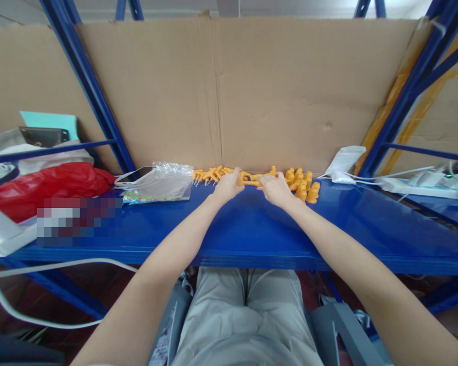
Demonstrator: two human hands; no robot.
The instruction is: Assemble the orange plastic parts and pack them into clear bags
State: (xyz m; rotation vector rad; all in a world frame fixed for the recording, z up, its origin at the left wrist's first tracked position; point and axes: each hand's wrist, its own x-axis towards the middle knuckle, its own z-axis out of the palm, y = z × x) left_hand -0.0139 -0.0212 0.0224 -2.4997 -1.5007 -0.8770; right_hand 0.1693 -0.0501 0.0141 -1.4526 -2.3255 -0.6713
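Note:
At the back of the blue shelf, my left hand (pixel 228 187) is closed with its fingertips on an orange plastic piece. My right hand (pixel 277 190) pinches at the orange pieces (pixel 250 178) lying between the two hands. How the gripped pieces are shaped is too small to make out. Left of my left hand lies a row of orange keychain pieces (pixel 209 174) with small metal chains. Beside my right hand several orange figures (pixel 301 189) stand upright in a cluster, and one orange tip shows just behind that hand.
A clear plastic bag (pixel 168 185) lies left of the keychain pieces, near a red bag (pixel 61 185). On the right are a white packet (pixel 343 163) and a white power strip (pixel 423 187) with cables. Cardboard (pixel 270 91) walls off the back; blue posts stand either side.

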